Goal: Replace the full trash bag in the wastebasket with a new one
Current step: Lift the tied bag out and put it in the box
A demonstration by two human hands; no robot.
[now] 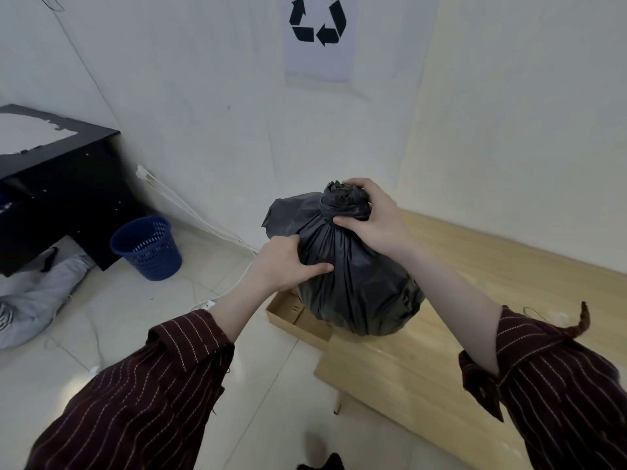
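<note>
Full black trash bag (pixel 356 283) sits on the wooden worktop (pixel 475 340), right hand (pixel 373 218) wrapped round its bunched neck, left hand (pixel 288 262) pinching the film at the side. It looks soft, slippery and probably weighty, so that gathered neck is the safest hold. The blue wastebasket (pixel 147 247) stands on the floor, well apart.

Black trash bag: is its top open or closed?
Closed: the trash bag is knotted at its neck, which the right hand grips; the left hand holds its side.
</note>
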